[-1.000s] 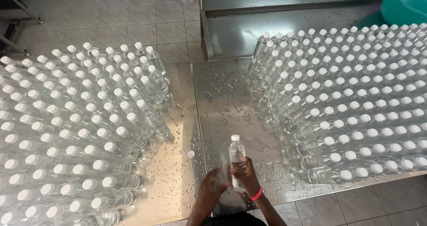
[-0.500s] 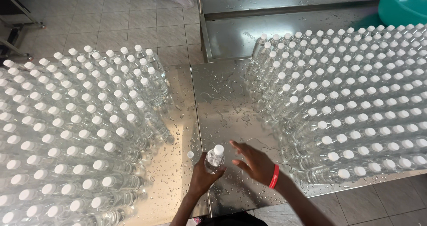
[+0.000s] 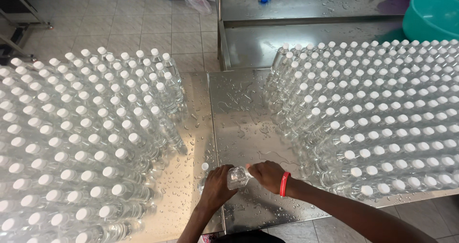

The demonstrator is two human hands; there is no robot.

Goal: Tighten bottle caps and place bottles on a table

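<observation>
Gripping a clear water bottle (image 3: 228, 177) tipped sideways over the wet steel table (image 3: 248, 128), left hand (image 3: 217, 181) and right hand (image 3: 267, 175) fingers closed around it.

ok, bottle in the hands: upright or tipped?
Tipped. The clear bottle lies nearly sideways between the left hand and right hand, white cap pointing left over the wet metal table.

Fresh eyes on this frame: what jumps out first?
Two dense blocks of clear, white-capped bottles: one on the left, one on the right, both on a wet steel table. In the gap at the near edge, the left hand and right hand hold one tilted bottle. A teal basin sits top right.
</observation>
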